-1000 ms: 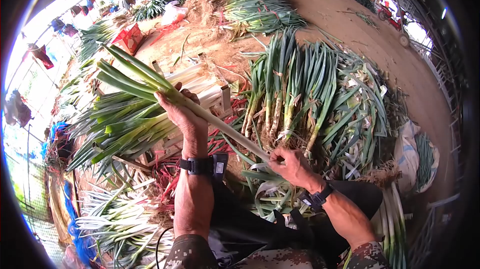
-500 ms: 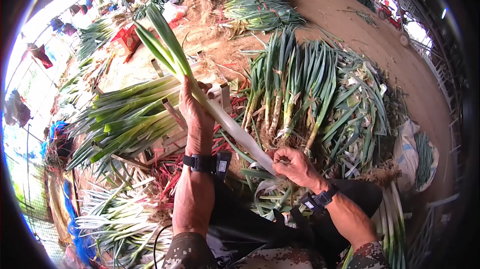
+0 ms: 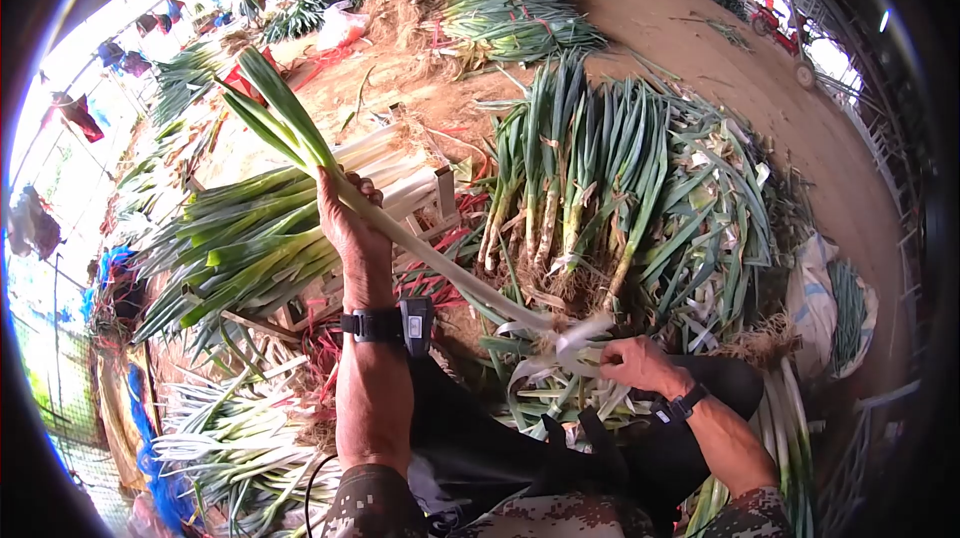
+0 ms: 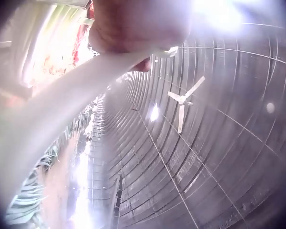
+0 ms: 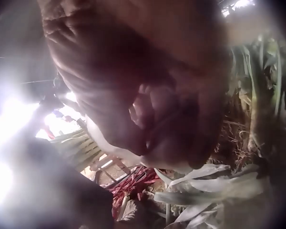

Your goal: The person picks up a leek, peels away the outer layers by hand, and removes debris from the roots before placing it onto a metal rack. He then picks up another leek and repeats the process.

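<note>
My left hand (image 3: 354, 233) grips a long green onion (image 3: 440, 255) around its upper shaft, below the green leaves. The onion slants from upper left to its white lower end near my right hand (image 3: 642, 366). In the left wrist view, the pale onion shaft (image 4: 57, 105) crosses beneath the hand. A blurred strip of white peel (image 3: 576, 340) hangs between the onion's lower end and my right hand. That hand's fingers are curled together at the strip, apart from the shaft. Seen from the right wrist, the palm (image 5: 133, 71) hides the fingertips.
Left of the held onion, peeled green onions (image 3: 250, 213) lie stacked on a low wooden rack (image 3: 446, 193). Unpeeled onions with roots (image 3: 575, 173) stand ahead, beside a heap of leaf scraps (image 3: 715, 228). Red ties (image 3: 325, 343) lie by the rack. A white sack (image 3: 812, 303) stands right.
My right hand has moved right and down from the onion's lower end, with peel trailing. My left hand has swung the onion up, then back left and down.
</note>
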A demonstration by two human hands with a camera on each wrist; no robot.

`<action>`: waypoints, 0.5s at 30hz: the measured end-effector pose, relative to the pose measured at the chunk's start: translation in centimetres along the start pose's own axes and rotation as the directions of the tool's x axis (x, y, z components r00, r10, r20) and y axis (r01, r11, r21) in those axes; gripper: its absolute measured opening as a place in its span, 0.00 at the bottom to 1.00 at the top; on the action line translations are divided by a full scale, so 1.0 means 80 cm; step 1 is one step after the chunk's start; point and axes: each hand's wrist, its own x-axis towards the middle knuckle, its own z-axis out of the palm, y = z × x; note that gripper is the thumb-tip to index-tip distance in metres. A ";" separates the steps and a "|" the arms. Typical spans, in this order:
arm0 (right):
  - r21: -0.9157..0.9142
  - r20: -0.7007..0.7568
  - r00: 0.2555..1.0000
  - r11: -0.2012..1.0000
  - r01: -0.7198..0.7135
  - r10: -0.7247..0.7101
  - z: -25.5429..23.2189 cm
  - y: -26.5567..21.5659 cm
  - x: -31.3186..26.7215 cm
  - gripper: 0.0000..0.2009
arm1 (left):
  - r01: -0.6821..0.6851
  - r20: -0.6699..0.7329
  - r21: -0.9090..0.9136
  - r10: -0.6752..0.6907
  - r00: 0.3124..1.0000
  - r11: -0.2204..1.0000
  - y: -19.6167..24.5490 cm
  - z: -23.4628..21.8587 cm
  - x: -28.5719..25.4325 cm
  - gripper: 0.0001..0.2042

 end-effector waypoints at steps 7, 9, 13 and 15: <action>0.148 -0.357 0.924 0.969 0.199 -0.135 -0.034 -0.084 0.014 0.11 | 0.014 0.005 -0.031 -0.014 1.000 0.999 -0.009 0.004 -0.004 0.16; 0.036 -0.472 0.837 0.942 0.334 -0.279 -0.035 -0.093 0.024 0.12 | 0.026 0.006 -0.043 -0.026 1.000 0.999 -0.010 0.004 -0.005 0.16; -0.177 -0.548 0.697 0.878 0.444 -0.463 -0.039 -0.108 0.042 0.10 | 0.054 0.045 -0.077 -0.051 0.998 0.996 -0.012 0.002 -0.006 0.16; -0.118 -0.486 0.782 0.916 0.384 -0.391 -0.031 -0.097 0.044 0.09 | 0.060 0.057 -0.087 -0.056 0.997 0.994 -0.013 0.001 -0.005 0.17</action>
